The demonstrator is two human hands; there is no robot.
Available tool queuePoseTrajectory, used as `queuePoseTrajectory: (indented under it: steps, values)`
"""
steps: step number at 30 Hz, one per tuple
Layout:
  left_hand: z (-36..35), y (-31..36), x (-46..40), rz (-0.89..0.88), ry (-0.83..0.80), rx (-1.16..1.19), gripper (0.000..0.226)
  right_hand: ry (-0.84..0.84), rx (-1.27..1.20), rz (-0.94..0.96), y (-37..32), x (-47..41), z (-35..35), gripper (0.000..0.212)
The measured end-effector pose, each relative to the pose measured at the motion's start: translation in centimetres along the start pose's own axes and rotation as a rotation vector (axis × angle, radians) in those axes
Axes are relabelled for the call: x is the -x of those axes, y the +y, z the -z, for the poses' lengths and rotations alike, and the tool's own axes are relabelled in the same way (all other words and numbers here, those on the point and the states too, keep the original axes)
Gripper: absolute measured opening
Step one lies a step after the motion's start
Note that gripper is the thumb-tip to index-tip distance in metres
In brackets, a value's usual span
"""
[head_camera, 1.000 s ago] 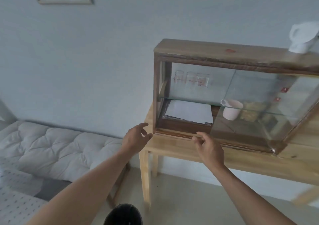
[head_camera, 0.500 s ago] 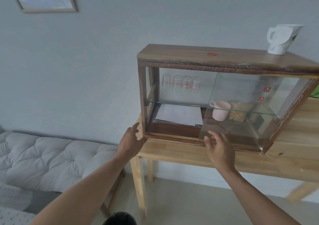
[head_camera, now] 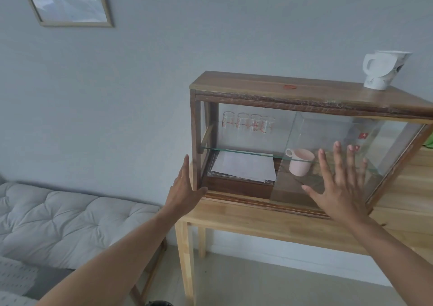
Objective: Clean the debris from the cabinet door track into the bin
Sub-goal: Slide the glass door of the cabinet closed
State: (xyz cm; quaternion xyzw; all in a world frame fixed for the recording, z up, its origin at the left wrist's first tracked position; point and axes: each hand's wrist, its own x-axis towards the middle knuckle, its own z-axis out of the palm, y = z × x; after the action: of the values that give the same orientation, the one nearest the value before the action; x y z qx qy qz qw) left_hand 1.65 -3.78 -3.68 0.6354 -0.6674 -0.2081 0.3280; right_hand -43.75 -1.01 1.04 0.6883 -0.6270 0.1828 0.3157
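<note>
A dark wooden cabinet (head_camera: 293, 94) with sliding glass doors stands on a light wooden table (head_camera: 269, 223). The glass door (head_camera: 375, 141) covers the right half; the left half is uncovered. The door track (head_camera: 246, 200) runs along the cabinet's bottom front; no debris shows on it at this distance. My left hand (head_camera: 185, 190) rests flat against the cabinet's left post, thumb on the front corner. My right hand (head_camera: 339, 186) is spread flat on the glass door, holding nothing. A dark round bin (head_camera: 159, 303) peeks in at the bottom edge.
Inside are several glasses (head_camera: 248, 122), a pink cup (head_camera: 301, 161), and white papers (head_camera: 243, 167) on a dark box. A white kettle (head_camera: 384, 71) stands on the cabinet top. A grey cushioned bench (head_camera: 58, 221) lies to the left, a framed picture (head_camera: 68, 1) on the wall.
My right hand left the track, rose and spread flat on the glass door, whose edge shifted right. My left hand moved onto the cabinet's left post. The view tilted up.
</note>
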Motion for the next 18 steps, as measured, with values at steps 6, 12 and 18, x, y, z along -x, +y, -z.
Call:
queuePoseTrajectory:
  steps: [6, 12, 18]
  values:
    - [-0.4, 1.2, 0.1, -0.086, -0.033, -0.031, 0.129, -0.053, 0.076, 0.041, 0.7, -0.4, -0.8, 0.113]
    - [-0.5, 1.5, 0.3, -0.078, -0.025, -0.027, 0.135, -0.05, 0.082, 0.058, -0.4, -0.8, -1.0, 0.11]
    - [-0.2, 1.7, 0.5, -0.091, -0.034, -0.038, 0.134, -0.009, 0.068, 0.078, -3.4, -1.6, -0.8, 0.112]
